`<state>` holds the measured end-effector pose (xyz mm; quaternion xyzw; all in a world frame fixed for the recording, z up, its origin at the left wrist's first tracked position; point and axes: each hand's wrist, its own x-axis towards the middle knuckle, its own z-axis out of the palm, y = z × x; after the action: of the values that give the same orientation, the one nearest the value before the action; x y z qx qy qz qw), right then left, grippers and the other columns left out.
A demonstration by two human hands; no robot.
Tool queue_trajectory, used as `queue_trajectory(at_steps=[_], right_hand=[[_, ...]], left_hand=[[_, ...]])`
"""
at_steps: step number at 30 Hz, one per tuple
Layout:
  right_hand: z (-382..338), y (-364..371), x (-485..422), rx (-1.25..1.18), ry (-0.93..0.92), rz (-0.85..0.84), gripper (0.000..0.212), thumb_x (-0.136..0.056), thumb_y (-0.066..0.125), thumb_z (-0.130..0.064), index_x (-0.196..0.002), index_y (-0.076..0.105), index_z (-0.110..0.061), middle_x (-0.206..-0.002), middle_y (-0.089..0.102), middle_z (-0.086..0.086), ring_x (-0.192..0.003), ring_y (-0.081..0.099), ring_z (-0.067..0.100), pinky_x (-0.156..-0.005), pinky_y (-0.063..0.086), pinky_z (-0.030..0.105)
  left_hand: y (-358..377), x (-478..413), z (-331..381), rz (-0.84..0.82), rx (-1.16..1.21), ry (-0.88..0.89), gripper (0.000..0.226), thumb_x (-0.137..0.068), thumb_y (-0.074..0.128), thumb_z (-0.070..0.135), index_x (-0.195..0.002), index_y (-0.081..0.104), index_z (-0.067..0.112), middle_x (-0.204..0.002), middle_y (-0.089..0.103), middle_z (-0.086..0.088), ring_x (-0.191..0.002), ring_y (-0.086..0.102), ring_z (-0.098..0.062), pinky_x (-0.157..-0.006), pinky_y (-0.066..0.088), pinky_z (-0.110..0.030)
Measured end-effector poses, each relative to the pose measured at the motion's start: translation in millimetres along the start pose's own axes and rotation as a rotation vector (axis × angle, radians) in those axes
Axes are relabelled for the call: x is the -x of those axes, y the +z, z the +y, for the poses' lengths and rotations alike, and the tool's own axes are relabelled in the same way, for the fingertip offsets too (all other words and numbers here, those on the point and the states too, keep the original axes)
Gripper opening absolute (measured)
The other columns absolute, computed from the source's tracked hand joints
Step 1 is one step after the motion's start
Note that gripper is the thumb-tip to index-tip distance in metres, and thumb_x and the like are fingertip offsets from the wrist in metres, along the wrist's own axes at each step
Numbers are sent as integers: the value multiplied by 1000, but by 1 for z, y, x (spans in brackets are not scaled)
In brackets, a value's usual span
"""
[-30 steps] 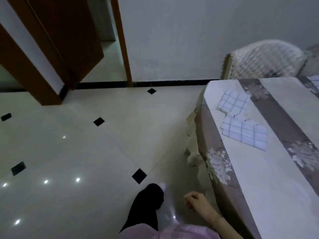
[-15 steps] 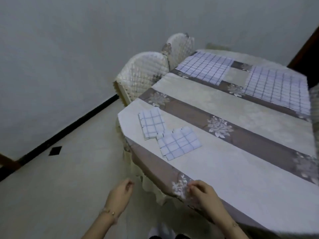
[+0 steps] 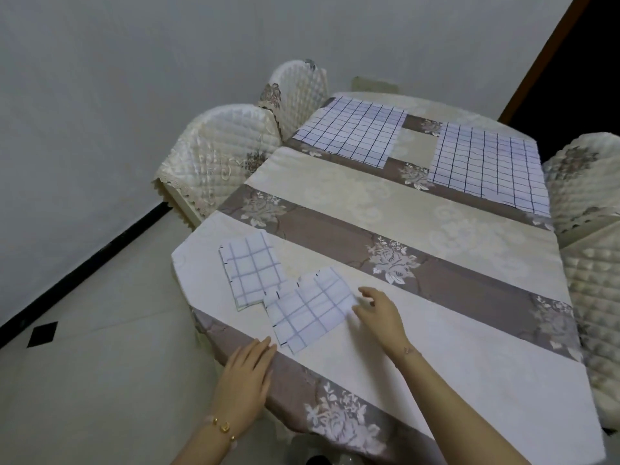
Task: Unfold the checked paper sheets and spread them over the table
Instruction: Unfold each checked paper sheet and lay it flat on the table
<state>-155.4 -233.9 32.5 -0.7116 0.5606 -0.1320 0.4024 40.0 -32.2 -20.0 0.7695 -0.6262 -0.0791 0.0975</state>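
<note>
Right hand (image 3: 380, 318) is reaching over the table (image 3: 419, 364), fingers loosely spread and only slightly bent. Its fingertips (image 3: 356, 309) are meeting the right edge of the near folded checked sheet (image 3: 310, 312). No grip on the paper is showing, so it is reading as open.

Left hand (image 3: 248, 374) is lying flat at the near table edge with its fingers straight and together. The tips are sitting just beside the near corner of that same sheet; contact with the paper cannot be told. It is holding nothing. A gold bracelet (image 3: 223, 427) is sitting on the left wrist.

The near folded sheet is lying tilted on the pale band of the tablecloth, near the corner. The second folded checked sheet (image 3: 251, 273) is lying just beyond it to the left, with their corners nearly touching.

Two opened checked sheets are lying flat at the far end of the table. One is on the left (image 3: 352, 132) and one on the right (image 3: 486, 166), with a gap of bare cloth between them.

Quilted chairs are standing along the left side (image 3: 218, 152) and the right side (image 3: 583, 182).
</note>
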Motion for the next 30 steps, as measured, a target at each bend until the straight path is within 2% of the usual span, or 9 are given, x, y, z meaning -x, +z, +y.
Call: queue_trajectory(at_steps=[3,5,8,11,15,20,22,25,30], right_hand=[[-11,8,-32,-8,38,-47,58,-83,66,-23,-136,46,-13,-131,55,9,-122,47,30,-102,41,45],[-13,17,-43,-26,85,-50,60,-78,69,-24,-133,48,-13,-120,59,9,-116,49,29,-96,45,41],[-10,26,-46,-17,89,-24,33,-76,68,-21,-108,60,-17,-91,60,1,-97,56,25,-79,47,34],[-9,25,-45,-32,92,-8,6,-79,65,-17,-81,60,-17,-69,53,-7,-76,53,20,-58,39,27],[-7,11,-34,-293,97,43,7,-83,63,-16,-78,63,-11,-70,57,-3,-70,51,16,-60,38,25],[-6,-27,-2,-500,-17,108,10,-86,64,-13,-78,69,-13,-72,63,-4,-63,55,3,-62,42,22],[-6,-43,10,-506,-46,81,8,-86,66,-14,-79,71,-14,-75,66,-3,-68,56,8,-64,43,22],[-7,-60,29,-482,-91,-21,6,-84,68,-14,-82,73,-12,-80,68,-2,-71,58,7,-63,44,14],[-10,-75,52,-444,-131,-180,9,-84,68,-13,-87,73,-6,-85,69,0,-76,58,6,-68,43,17]], left_hand=[[-4,-1,1,-36,40,-23,69,-98,4,40,-111,69,19,-117,67,4,-111,45,-10,-97,31,-28],[-6,-1,1,-80,59,-33,68,-99,4,41,-112,68,20,-118,66,5,-113,46,-10,-98,31,-28],[-8,-1,1,-115,78,-54,67,-98,5,41,-112,68,20,-119,66,6,-114,49,-11,-105,21,-24],[-10,-2,2,-135,96,-83,67,-98,5,41,-113,67,21,-119,66,6,-115,42,-8,-107,11,-20],[-12,0,1,-137,101,-58,66,-98,6,43,-112,67,23,-119,65,9,-114,43,-5,-106,15,-21],[-25,-9,5,-15,214,-84,46,-91,31,40,-117,64,21,-121,62,10,-111,60,-11,-96,41,-22],[-40,-21,15,56,364,-133,39,-95,39,32,-130,51,19,-129,49,12,-120,48,-7,-100,35,-20],[-63,-44,41,120,590,-117,39,-94,51,26,-132,46,22,-130,43,15,-121,40,-3,-99,28,-15],[-83,-77,88,-205,1019,-142,45,-88,59,35,-130,45,27,-132,49,11,-118,47,-1,-96,38,-17]])
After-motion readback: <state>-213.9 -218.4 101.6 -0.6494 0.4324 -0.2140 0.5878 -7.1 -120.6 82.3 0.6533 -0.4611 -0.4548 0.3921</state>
